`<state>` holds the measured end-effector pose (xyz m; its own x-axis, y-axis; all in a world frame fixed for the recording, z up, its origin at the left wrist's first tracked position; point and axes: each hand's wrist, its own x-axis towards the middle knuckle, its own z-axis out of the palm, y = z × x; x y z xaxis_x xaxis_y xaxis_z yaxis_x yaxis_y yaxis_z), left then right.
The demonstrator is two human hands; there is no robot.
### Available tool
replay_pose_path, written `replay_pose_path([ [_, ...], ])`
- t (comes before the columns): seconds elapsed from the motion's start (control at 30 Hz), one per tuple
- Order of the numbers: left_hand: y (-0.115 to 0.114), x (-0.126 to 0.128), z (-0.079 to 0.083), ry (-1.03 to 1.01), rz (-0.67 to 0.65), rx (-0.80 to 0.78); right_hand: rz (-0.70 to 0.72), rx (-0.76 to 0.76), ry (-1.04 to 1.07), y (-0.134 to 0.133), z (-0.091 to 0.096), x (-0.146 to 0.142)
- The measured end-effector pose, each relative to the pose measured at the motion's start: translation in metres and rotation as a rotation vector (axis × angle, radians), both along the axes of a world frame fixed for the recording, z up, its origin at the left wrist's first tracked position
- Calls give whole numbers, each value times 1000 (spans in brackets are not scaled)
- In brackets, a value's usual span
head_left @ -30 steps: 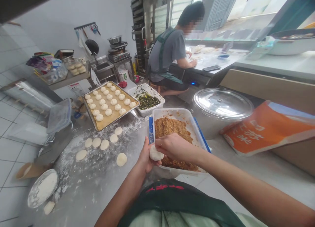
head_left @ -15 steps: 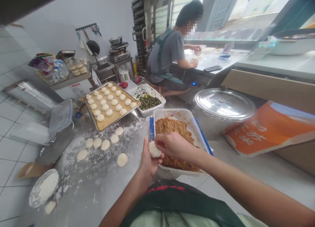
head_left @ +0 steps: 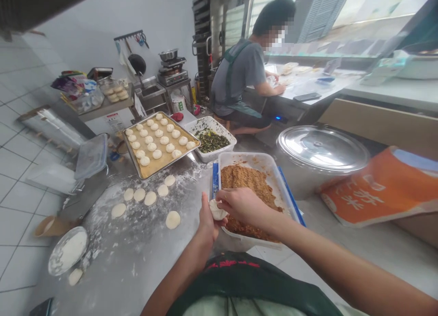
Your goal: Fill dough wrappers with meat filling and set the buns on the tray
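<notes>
A piece of white dough sits in the cupped palm of my left hand. My right hand comes over it from the right, its fingertips pinching the dough's edge into folds. Directly behind both hands is a white plastic tub heaped with crumbly brown filling, and my right hand hangs just above that filling. To the left, several flat dough discs lie on the floured steel table.
Farther back stand a baking tray of dough balls and a white tub of dark green filling. A large steel pot and an orange sack are on the right. A bowl of flour sits at the left, and a co-worker sits at a far counter.
The dough has gone from a rounded lump to a pinched, folded shape between my fingers. The whole view has shifted right in the frame as my head turned slightly left.
</notes>
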<state>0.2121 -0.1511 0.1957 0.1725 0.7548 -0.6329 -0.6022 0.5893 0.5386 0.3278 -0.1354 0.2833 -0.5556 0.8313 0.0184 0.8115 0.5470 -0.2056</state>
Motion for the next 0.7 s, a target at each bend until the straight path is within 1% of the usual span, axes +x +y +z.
replay_pose_path([
  [0.1, -2, -6, -4, 21, 54, 83, 34, -55, 0, 2, -1, -8],
  [0.13, -3, -9, -4, 20, 67, 87, 51, -77, 14, 3, -1, -12],
  [0.3, -11, -29, 0, 24, 168, 23, 101, -201, 78, 8, 5, -31],
  [0.37, -14, -39, -1, 3, 199, 2, 109, -215, 76, 9, 5, -40],
  [0.47, -20, -54, -9, -41, 247, -19, 184, -162, 69, 7, 0, -55],
  [0.57, -24, -66, -19, -62, 294, -25, 275, -91, 9, 1, -9, -71],
  [0.7, -27, -78, -27, -151, 342, -39, 346, -36, -37, -3, -23, -92],
])
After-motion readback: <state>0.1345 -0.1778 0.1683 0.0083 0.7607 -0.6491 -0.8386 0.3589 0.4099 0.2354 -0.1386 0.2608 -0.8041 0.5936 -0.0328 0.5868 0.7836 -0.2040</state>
